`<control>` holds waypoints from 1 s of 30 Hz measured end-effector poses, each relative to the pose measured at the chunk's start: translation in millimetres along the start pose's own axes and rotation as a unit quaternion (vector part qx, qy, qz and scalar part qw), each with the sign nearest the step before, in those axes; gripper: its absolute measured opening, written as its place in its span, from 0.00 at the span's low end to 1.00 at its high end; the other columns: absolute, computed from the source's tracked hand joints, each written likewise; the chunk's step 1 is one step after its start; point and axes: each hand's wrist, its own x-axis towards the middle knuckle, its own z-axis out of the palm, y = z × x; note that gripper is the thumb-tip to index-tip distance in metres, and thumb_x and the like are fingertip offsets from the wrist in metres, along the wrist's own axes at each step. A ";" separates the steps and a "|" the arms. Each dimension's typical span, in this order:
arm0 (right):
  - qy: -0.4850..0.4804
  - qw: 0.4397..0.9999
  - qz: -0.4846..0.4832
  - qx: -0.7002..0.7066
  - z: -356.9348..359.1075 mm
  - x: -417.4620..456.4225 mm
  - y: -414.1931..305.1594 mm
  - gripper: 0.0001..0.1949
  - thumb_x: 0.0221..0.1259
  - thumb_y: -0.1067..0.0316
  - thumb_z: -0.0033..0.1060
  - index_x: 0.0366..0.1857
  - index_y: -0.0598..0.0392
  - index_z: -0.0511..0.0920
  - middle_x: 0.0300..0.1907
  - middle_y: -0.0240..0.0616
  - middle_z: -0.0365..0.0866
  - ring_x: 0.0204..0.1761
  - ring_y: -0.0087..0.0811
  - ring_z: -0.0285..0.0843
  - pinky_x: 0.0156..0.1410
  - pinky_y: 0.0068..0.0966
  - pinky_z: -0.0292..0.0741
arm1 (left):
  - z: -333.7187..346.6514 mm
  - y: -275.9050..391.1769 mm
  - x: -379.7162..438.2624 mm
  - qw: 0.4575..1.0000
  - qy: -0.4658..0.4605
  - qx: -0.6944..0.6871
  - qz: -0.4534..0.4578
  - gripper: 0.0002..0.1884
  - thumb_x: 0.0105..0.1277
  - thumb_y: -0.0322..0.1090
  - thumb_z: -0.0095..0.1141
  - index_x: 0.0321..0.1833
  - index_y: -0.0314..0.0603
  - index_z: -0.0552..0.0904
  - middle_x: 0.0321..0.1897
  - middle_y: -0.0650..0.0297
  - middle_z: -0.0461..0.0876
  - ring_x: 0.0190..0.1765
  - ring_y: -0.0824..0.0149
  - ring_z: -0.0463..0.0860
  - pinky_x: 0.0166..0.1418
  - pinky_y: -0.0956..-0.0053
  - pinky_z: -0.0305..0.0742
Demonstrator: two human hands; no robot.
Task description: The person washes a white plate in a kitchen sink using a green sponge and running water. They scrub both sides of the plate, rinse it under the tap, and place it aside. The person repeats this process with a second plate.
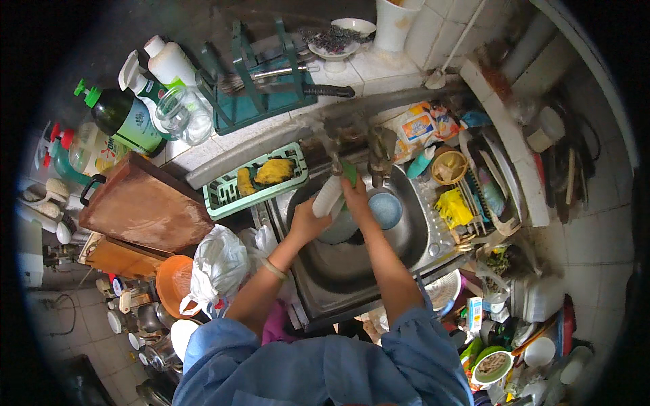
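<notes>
Over the stainless steel sink (406, 248), my left hand (306, 222) grips a white dish (327, 197), tilted nearly on edge under the faucet (335, 162). Its exact shape is partly hidden by my fingers. My right hand (357, 199) is at the dish's right side, with a green piece (349, 171), perhaps a scouring pad, showing past its fingers. Beneath my hands a pale round dish (339, 231) rests in the basin, partly covered. A speckled light blue bowl (385, 210) lies just right of my right wrist.
A green plastic basket (218, 203) with yellow sponges (274, 171) stands behind the sink's left side. A wire rack (475, 198) holds items at right. White plastic bags (218, 259) bulge beside my left forearm. Bottles (134, 119) and a green rack (256, 96) line the tiled ledge.
</notes>
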 end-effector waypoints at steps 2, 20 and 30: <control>0.000 0.911 -0.335 -0.239 13.0 -20.9 8.3 0.18 0.52 0.57 0.59 0.44 0.55 0.77 0.49 0.44 0.73 0.51 0.39 0.71 0.56 0.32 0.67 | 2.4 -13.1 -1.0 1.000 -0.014 0.006 0.011 0.19 0.45 0.33 0.64 0.42 0.36 0.79 0.32 0.50 0.82 0.37 0.54 0.83 0.42 0.66 0.75; 0.033 0.955 -0.090 -0.279 6.2 44.6 22.7 0.19 0.57 0.54 0.52 0.46 0.55 0.77 0.51 0.54 0.74 0.53 0.48 0.73 0.54 0.41 0.68 | 9.8 18.4 -7.5 0.994 -0.005 0.085 0.068 0.15 0.44 0.32 0.61 0.35 0.33 0.78 0.27 0.45 0.80 0.34 0.44 0.80 0.37 0.58 0.75; 0.076 0.958 -0.198 -0.194 29.2 -18.3 27.4 0.23 0.63 0.52 0.47 0.52 0.60 0.69 0.50 0.54 0.72 0.49 0.52 0.71 0.53 0.41 0.68 | 6.0 -5.0 -5.0 0.997 0.057 -0.052 -0.025 0.17 0.48 0.29 0.62 0.42 0.32 0.78 0.33 0.52 0.83 0.37 0.62 0.82 0.41 0.69 0.75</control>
